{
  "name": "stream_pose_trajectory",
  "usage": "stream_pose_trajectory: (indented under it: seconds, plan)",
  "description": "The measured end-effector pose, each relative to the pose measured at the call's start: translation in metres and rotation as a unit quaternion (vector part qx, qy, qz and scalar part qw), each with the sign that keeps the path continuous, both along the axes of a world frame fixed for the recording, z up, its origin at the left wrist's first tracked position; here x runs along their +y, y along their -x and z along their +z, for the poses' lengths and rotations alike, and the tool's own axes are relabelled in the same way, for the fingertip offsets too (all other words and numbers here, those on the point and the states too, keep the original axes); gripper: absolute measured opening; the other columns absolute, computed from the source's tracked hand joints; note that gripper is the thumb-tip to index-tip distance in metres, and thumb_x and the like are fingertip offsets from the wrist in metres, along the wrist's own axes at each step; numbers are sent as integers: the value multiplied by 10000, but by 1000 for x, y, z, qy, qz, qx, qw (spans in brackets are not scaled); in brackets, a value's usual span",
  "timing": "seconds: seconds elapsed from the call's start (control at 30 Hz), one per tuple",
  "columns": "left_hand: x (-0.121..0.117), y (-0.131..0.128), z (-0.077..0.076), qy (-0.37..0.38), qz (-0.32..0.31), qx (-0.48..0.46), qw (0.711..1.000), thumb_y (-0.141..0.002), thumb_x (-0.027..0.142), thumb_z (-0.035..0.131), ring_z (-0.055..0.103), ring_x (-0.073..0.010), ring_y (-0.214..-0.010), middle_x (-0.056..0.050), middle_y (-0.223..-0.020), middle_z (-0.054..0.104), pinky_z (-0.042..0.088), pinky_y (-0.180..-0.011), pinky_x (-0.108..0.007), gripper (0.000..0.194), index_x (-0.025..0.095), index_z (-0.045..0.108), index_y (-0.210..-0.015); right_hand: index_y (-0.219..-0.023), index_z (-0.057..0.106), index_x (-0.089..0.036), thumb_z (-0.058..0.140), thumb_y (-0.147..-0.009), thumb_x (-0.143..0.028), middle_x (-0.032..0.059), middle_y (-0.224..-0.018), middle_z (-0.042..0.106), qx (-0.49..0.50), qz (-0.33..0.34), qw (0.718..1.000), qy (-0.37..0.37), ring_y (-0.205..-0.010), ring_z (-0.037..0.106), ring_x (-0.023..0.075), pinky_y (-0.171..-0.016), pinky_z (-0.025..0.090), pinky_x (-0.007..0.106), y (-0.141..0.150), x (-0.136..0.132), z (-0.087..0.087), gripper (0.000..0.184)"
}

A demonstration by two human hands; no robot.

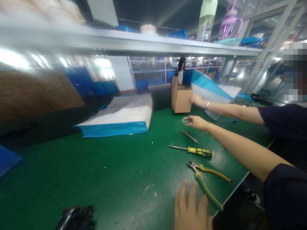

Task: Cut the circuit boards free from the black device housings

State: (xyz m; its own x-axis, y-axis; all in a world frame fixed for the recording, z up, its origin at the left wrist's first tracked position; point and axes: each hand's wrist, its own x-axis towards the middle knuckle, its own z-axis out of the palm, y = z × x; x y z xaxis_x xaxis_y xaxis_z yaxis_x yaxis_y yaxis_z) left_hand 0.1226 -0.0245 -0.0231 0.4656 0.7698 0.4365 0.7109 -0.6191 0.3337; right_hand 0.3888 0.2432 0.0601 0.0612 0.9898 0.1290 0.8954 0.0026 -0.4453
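My left hand [191, 206], blurred, is over the near edge of the green table with its fingers stretched out and slightly apart. It holds nothing and lies beside the cutting pliers [202, 177], whose green-and-yellow handles are spread. My right hand [198, 123] reaches farther out, thumb and fingers pinched at a thin white looped piece [184, 120] on the tabletop; its exact kind is too small to tell. Between my hands lie a yellow-and-black screwdriver [200, 151] and a slim pen-like metal tool [190, 136].
Another person's hand [197, 100] touches an open cardboard box [183, 101]. A white-and-blue sack [120, 111] lies beyond, with a second sack [211, 86] right. Small brass-coloured pieces [209, 134] lie scattered by my right forearm. A black object [75, 218] is near left; a shelf [144, 41] spans above.
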Motion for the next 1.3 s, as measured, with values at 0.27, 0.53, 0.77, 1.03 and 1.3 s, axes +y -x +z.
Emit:
stream_pose_trajectory:
  seconds: [0.27,0.53,0.77,1.03,1.3]
  plan:
    - [0,10,14,36,-5,20,999,-808,203,537,306,-329,-1391,-14,-1428,484,374,-1080,-606,384,286,634,-1170,-972,687,-195,686,-765,-254,76,-995,656,-46,129,990,14,-955,594,230,-905,429,319,48,-123,6,215]
    - [4,12,13,27,16,-4,1000,-780,268,609,390,-327,-1346,-42,-1330,580,364,-1082,-605,355,291,674,-1128,-1229,591,-241,666,-749,-546,149,-1263,534,-119,146,982,6,-1180,477,327,-991,397,458,79,-226,-33,573]
    - [11,17,4,-16,41,19,999,-724,259,640,467,-317,-1287,-7,-1273,628,408,-1044,-579,313,335,707,-1021,-1420,395,-354,654,-766,-368,110,-1450,419,-119,95,988,-36,-1304,400,334,-1053,347,508,78,-251,-75,704]
    - [0,34,20,2,29,35,999,-821,225,518,401,-297,-1334,-22,-1318,591,338,-1093,-570,344,288,675,-1120,-1368,468,-300,489,-867,-226,74,-1412,461,-131,131,980,-74,-1284,401,274,-1068,330,479,67,-248,-65,507]
    - [0,48,30,-15,17,89,996,-900,250,469,398,-287,-1322,-50,-1317,584,357,-1085,-538,325,254,658,-1165,-1344,508,-269,477,-916,-245,82,-1395,477,-127,123,979,-104,-1282,387,249,-1078,299,462,57,-250,-71,431]
